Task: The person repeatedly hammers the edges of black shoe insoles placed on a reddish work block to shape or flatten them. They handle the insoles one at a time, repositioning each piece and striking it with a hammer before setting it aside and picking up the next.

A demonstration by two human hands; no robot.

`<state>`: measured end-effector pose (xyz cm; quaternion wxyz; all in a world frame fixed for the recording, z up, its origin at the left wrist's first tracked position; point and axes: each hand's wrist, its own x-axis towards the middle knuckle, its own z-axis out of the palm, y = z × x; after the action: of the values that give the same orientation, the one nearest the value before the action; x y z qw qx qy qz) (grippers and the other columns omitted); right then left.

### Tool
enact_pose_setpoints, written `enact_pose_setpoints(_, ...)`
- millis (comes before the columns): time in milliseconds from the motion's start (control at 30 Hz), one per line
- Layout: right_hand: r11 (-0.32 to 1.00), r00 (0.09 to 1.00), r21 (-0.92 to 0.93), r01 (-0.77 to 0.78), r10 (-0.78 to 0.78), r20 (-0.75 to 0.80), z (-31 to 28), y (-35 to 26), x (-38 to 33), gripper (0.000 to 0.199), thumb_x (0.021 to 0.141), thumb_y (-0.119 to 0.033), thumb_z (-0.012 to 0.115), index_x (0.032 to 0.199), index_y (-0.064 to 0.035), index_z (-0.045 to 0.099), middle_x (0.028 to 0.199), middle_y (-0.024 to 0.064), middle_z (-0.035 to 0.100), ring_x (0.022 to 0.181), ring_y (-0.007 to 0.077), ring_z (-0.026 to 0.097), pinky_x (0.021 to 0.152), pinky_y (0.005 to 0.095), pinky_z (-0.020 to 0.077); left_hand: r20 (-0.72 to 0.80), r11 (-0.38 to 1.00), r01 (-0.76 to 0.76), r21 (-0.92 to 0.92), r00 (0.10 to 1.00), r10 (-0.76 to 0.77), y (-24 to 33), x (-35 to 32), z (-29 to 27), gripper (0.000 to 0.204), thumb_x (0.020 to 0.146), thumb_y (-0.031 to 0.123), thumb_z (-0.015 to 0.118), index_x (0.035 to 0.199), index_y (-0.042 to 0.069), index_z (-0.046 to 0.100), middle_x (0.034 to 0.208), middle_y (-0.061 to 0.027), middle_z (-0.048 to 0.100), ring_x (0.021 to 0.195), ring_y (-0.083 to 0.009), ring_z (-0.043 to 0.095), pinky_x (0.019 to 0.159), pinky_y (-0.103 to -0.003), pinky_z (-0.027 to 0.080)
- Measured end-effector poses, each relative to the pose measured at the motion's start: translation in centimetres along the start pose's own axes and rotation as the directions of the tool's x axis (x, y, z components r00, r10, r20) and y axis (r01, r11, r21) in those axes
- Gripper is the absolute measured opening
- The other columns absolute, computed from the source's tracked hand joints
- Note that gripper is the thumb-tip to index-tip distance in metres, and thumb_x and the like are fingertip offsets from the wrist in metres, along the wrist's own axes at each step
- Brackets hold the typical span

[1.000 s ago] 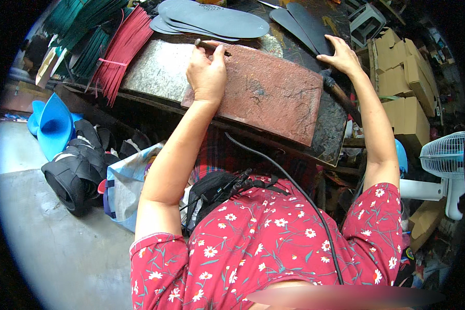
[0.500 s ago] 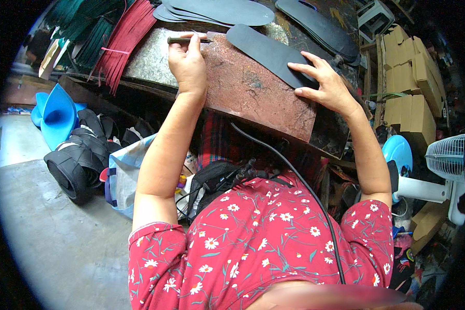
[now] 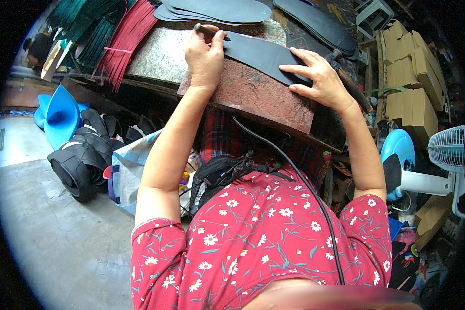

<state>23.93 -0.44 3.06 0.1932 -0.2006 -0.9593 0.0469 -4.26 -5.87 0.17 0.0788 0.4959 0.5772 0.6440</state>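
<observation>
1. Centrally, a dark sole-shaped sheet (image 3: 263, 54) lies flat on a reddish-brown work slab (image 3: 253, 98), which rests tilted on the bench before the person in the red flowered shirt.
2. The left hand (image 3: 205, 57) is closed around a slim dark tool (image 3: 207, 31); its tip meets the near-left end of the sheet. Whether it is a knife or a marker cannot be told.
3. The right hand (image 3: 320, 80) lies open, fingers spread, palm down on the right part of the sheet, pinning it to the slab; it grips nothing.
4. Stage of work, as a judgement: the sheet is placed and steadied and the tool stands at one end of it, so the pass along the edge appears only begun. No cut line, mark or offcut is visible on the sheet, and most of its outline seems left to do.
5. Beyond the slab, similar dark sole pieces (image 3: 227, 9) are stacked, possibly finished or waiting; which, cannot be told.
6. Bundles of red and green strips (image 3: 124, 41) lie at upper left; cardboard boxes (image 3: 411, 77) and a fan (image 3: 447, 150) stand at right.
</observation>
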Motion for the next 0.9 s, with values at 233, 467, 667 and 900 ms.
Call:
enact_pose_setpoints(233, 0.99, 0.999, -0.137, 0.017, -0.022, -0.04, 0.3, 1.7, -1.4, 0.045, 0.09, -0.045, 0.062, 0.129, -0.0235, 0.063, 0.142, 0.0136, 0.05, 0.129, 0.0345, 0.045, 0.109, 0.0431, 0.0347, 0.187, 0.959, 0.2, -0.198, 0.969, -0.163, 0.4, 1.6, 3.0, 0.015, 0.086, 0.011, 0.07, 0.095, 0.002, 0.062, 0.081, -0.0051, 0.069, 0.073, -0.0114, 0.066, 0.065, -0.027, 0.054)
enact_pose_setpoints(467, 0.649, 0.69, -0.268, -0.712, 0.718, -0.091, -0.7, 6.8, -7.6, 0.042, 0.092, -0.037, 0.061, 0.124, -0.0106, 0.062, 0.128, 0.0126, 0.058, 0.118, 0.0301, 0.053, 0.097, 0.0433, 0.0438, 0.168, 0.937, 0.28, -0.207, 0.954, -0.248, -1.4, 1.3, 3.5, 0.012, 0.085, 0.008, 0.072, 0.093, 0.002, 0.067, 0.079, -0.0066, 0.071, 0.069, -0.0106, 0.067, 0.066, -0.026, 0.054)
enact_pose_setpoints(667, 0.47, 0.453, 0.425, -0.774, 0.879, -0.149, -0.3, 5.8, -5.8, 0.036, 0.097, -0.036, 0.058, 0.119, -0.0081, 0.062, 0.09, 0.0065, 0.065, 0.075, 0.0204, 0.062, 0.071, 0.0339, 0.0494, 0.225, 0.964, 0.199, -0.175, 0.961, -0.158, -2.6, 1.6, 3.7, 0.012, 0.084, 0.009, 0.072, 0.093, 0.002, 0.068, 0.08, -0.0066, 0.072, 0.07, -0.0104, 0.067, 0.066, -0.026, 0.054)
enact_pose_setpoints(900, 0.709, 0.722, 0.69, -0.146, 0.553, -0.415, -7.1, -1.9, 0.9, 0.035, 0.101, -0.028, 0.054, 0.131, -0.0092, 0.056, 0.083, 0.0012, 0.063, 0.067, 0.0058, 0.055, 0.06, 0.021, 0.0456, 0.262, 0.999, -0.033, 0.017, 0.965, 0.028, -1.5, 2.0, 3.4, 0.018, 0.083, 0.016, 0.073, 0.093, 0.003, 0.066, 0.081, -0.0139, 0.071, 0.073, -0.0249, 0.07, 0.069, -0.034, 0.055)
